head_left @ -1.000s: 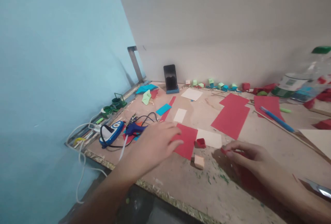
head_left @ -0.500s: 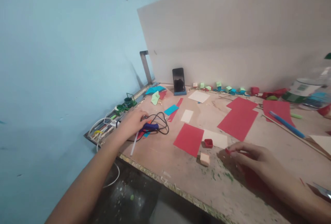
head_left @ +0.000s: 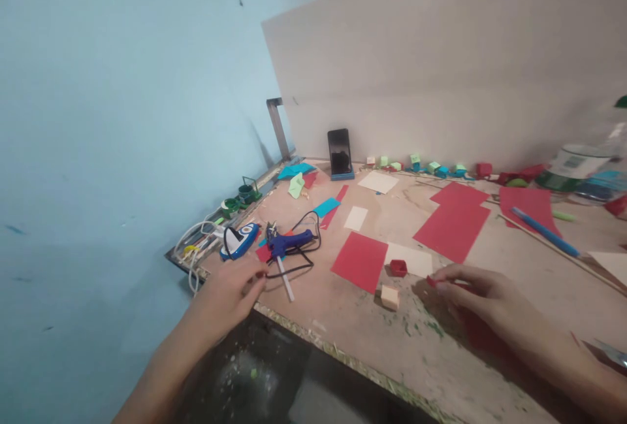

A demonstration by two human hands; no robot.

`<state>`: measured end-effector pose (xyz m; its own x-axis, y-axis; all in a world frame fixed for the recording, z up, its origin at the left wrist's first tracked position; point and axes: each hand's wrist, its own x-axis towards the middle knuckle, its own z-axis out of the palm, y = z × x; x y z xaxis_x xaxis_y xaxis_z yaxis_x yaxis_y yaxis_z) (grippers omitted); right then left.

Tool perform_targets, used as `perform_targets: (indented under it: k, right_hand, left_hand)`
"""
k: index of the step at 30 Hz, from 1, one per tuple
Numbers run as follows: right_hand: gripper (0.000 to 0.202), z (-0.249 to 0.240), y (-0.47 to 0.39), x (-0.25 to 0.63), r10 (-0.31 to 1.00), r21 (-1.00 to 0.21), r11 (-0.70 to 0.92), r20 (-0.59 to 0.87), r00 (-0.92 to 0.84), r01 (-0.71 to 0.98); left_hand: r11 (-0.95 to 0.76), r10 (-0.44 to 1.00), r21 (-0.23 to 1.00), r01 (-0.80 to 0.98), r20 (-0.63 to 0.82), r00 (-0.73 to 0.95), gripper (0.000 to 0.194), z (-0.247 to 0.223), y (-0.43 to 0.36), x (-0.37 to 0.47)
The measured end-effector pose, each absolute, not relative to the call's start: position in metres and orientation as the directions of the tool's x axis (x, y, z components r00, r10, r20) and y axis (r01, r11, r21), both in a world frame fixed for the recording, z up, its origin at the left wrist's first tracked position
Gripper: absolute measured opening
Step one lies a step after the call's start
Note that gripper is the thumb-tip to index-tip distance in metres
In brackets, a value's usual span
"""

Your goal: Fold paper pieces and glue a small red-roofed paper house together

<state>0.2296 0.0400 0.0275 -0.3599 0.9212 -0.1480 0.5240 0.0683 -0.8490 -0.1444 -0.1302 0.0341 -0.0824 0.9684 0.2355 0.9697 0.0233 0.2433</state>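
Note:
My left hand is low over the table's left edge, thumb and forefinger pinched at a black cord. Just beyond those fingers lies a blue glue gun, a white glue stick jutting from it toward the front edge. My right hand pinches a small red paper piece just above the table; the fingers partly hide it. To its left are a small open red paper box and a cream paper cube. A red paper sheet lies beside them.
A phone stands upright at the back. Small paper cubes line the white board. More red sheets, a blue pen and a thin stick lie rightward. A blue-and-white object sits by the left edge tray.
My left hand has come off the glue gun and drawn back toward the front edge. The gun has shifted slightly right and turned. My right hand stays nearly still.

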Motion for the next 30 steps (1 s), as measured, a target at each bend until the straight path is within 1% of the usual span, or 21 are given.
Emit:
perform_targets:
  k: [2, 5, 7, 9, 11, 13, 15, 17, 19, 22, 25, 28, 30]
  right_hand:
    - [0.035, 0.029, 0.039, 0.228, 0.924, -0.848, 0.064, -0.148, -0.352, 0.526]
    - [0.035, 0.030, 0.038, 0.228, 0.926, -0.849, 0.074, -0.135, -0.352, 0.523]
    - [0.035, 0.031, 0.038, 0.228, 0.927, -0.848, 0.089, -0.121, -0.355, 0.522]
    - [0.034, 0.032, 0.038, 0.227, 0.926, -0.841, 0.106, -0.111, -0.360, 0.531]
    - [0.034, 0.031, 0.037, 0.228, 0.925, -0.839, 0.129, -0.089, -0.368, 0.528]
    - [0.033, 0.029, 0.038, 0.230, 0.923, -0.845, 0.161, -0.053, -0.380, 0.509]
    - [0.033, 0.026, 0.038, 0.232, 0.914, -0.857, 0.185, -0.029, -0.404, 0.481]
    - [0.033, 0.024, 0.038, 0.235, 0.902, -0.865, 0.194, -0.028, -0.431, 0.463]
    - [0.033, 0.022, 0.038, 0.236, 0.888, -0.868, 0.201, -0.035, -0.459, 0.455]
    - [0.035, 0.023, 0.037, 0.237, 0.872, -0.866, 0.221, -0.031, -0.488, 0.449]
    - [0.036, 0.024, 0.037, 0.236, 0.861, -0.871, 0.244, -0.008, -0.509, 0.427]
    - [0.036, 0.021, 0.037, 0.237, 0.855, -0.878, 0.257, 0.011, -0.519, 0.404]
    - [0.035, 0.019, 0.037, 0.238, 0.848, -0.874, 0.277, 0.028, -0.529, 0.399]
  left_hand:
    - [-0.009, 0.979, 0.252, 0.968, 0.201, -0.043, 0.033, 0.029, -0.140, -0.136]
    - [0.043, 0.991, 0.254, 0.966, 0.111, -0.074, 0.034, 0.026, -0.143, -0.124]
    - [0.137, 0.982, 0.247, 0.959, 0.095, -0.164, 0.032, 0.025, -0.133, -0.118]
    - [0.265, 0.946, 0.231, 0.936, 0.124, -0.299, 0.032, 0.026, -0.117, -0.115]
    - [0.417, 0.882, 0.199, 0.887, 0.145, -0.448, 0.044, 0.026, -0.099, -0.114]
    - [0.515, 0.830, 0.162, 0.841, 0.148, -0.537, 0.050, 0.027, -0.084, -0.115]
    - [0.552, 0.812, 0.132, 0.823, 0.141, -0.567, 0.046, 0.026, -0.077, -0.115]
    - [0.550, 0.816, 0.114, 0.827, 0.134, -0.562, 0.038, 0.025, -0.076, -0.113]
    - [0.533, 0.828, 0.113, 0.839, 0.134, -0.544, 0.035, 0.023, -0.080, -0.109]
    - [0.504, 0.841, 0.140, 0.852, 0.143, -0.521, 0.036, 0.022, -0.085, -0.106]
    - [0.493, 0.836, 0.203, 0.846, 0.161, -0.525, 0.031, 0.022, -0.088, -0.108]
    - [0.487, 0.806, 0.307, 0.817, 0.203, -0.557, 0.027, 0.023, -0.086, -0.113]
    - [0.461, 0.787, 0.404, 0.790, 0.225, -0.575, 0.027, 0.024, -0.084, -0.115]
